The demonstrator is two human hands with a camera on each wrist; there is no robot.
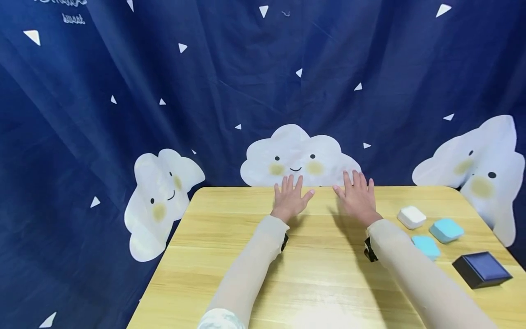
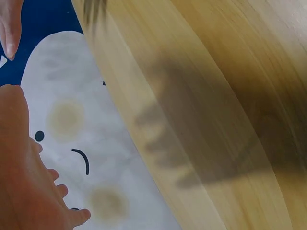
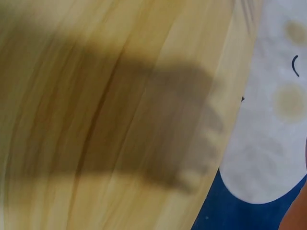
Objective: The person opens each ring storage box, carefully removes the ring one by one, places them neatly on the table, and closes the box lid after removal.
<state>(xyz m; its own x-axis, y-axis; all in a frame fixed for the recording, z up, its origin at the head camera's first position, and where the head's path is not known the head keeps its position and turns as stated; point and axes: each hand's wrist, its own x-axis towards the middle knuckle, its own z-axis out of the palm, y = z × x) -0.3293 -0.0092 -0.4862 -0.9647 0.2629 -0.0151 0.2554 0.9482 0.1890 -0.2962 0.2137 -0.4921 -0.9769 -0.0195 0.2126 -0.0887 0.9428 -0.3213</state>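
Both hands reach out over the far part of a light wooden table [image 1: 312, 256], fingers spread and palms down. The left hand [image 1: 289, 199] holds nothing; in the left wrist view its thumb side [image 2: 24, 172] shows at the left edge, and its shadow falls on the wood. To its right the right hand [image 1: 356, 197] is likewise spread and holds nothing, with its shadow below it on the table. Only a sliver of the right hand [image 3: 296, 211] shows in the right wrist view. Nearest to the right hand is a white rounded box [image 1: 412, 216].
Two light-blue rounded boxes [image 1: 447, 230] lie at the right beside the right forearm, one partly covered by the sleeve. A dark box with a blue top [image 1: 482, 269] stands nearer the right edge. Behind the table hangs a navy curtain [image 1: 255, 82] with white clouds and triangles.
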